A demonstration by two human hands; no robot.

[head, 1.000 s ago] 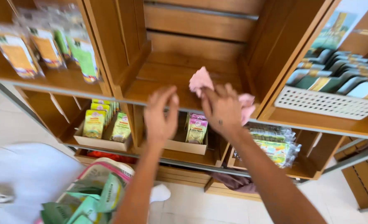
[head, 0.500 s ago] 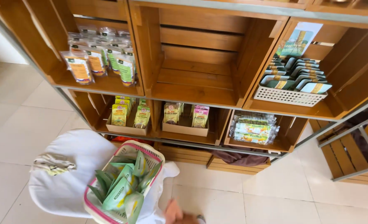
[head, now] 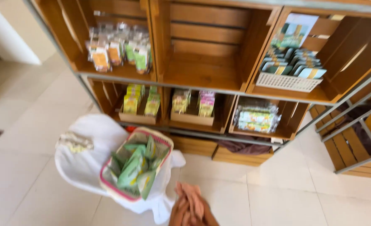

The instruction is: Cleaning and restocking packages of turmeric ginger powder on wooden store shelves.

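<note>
At the bottom edge, your one visible hand (head: 191, 206) hangs low over the pale tiled floor (head: 277, 192), blurred. Which hand it is you cannot tell from this view, and the fingers look pressed together and pointing up-frame, though the blur leaves it unsure; it holds nothing that you can make out. Just left of it sits a pink-rimmed basket (head: 110, 184) full of green packets (head: 135, 171), resting on a white cloth (head: 89, 142) spread on the floor. A small crumpled rag (head: 74, 141) lies on that cloth. Beyond stands the wooden crate shelving (head: 160, 50): packets in the lower crates, an empty middle crate (head: 206, 67) above, and a white tray (head: 286, 81) of packets to its right.
</note>
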